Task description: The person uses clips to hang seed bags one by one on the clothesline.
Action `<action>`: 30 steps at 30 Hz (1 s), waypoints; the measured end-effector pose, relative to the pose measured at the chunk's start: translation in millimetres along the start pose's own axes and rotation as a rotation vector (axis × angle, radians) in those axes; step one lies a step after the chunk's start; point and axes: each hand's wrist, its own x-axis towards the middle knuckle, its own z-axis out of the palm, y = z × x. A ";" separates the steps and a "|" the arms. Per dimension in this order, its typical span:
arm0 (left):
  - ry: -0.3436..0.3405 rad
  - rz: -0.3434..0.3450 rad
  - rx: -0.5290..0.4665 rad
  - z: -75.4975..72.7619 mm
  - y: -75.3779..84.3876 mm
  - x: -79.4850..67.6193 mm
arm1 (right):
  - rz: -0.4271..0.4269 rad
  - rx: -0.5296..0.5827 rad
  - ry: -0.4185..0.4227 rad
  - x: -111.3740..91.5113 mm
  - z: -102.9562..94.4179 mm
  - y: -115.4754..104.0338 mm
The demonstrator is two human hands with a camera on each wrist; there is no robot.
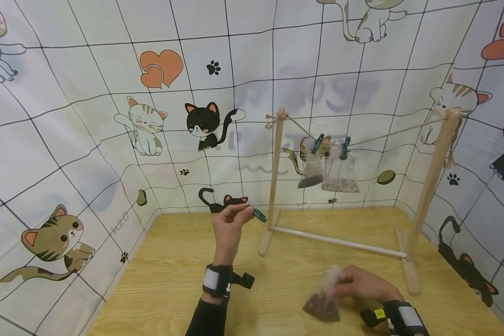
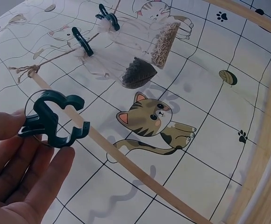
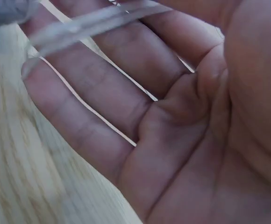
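Observation:
My left hand (image 1: 228, 229) pinches a dark green clothespin (image 2: 51, 119) by its handles, just left of the wooden rack's left post (image 1: 276, 172). In the left wrist view the pin's curved mouth points away from the fingers. Low on the right, my right hand (image 1: 363, 283) holds the top of a clear plastic bag (image 1: 322, 303) with brown bits at its bottom, close over the table. Two more bags hang from the rope (image 1: 386, 137) by green clothespins (image 1: 345, 148): one with dark contents (image 1: 311, 180), one with pale pellets (image 1: 340, 185).
The wooden rack has a right post (image 1: 434, 186), a low white crossbar (image 1: 340, 242) and feet resting on the wood-grain table (image 1: 185, 261). Behind and at both sides hangs a white gridded cloth (image 1: 252, 60) printed with cats.

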 end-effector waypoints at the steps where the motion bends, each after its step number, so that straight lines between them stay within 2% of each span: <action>1: 0.001 -0.001 -0.002 -0.2 -0.1 0.0 | -0.011 0.001 0.001 -0.1 0.3 0.4; 6: 0.004 0.002 0.009 -0.7 -0.4 -0.1 | -0.024 -0.044 0.053 -0.6 0.7 1.3; 10: 0.013 0.005 0.013 -0.6 -1.1 -0.3 | 0.028 -0.063 0.120 0.1 0.3 -0.2; 14: 0.023 -0.001 0.004 -0.4 -3.1 -0.4 | 0.091 -0.087 0.213 1.2 -0.4 -3.0; 18: 0.026 -0.007 0.000 0.6 -4.2 -0.2 | 0.113 -0.129 0.325 0.9 -1.2 -6.5; 25: 0.036 -0.006 0.004 2.4 -3.6 -0.1 | 0.084 -0.049 0.457 -1.4 -3.7 -14.3; 30: 0.020 -0.003 0.001 4.4 -2.5 -1.5 | 0.032 -0.063 0.547 -1.6 -4.7 -23.2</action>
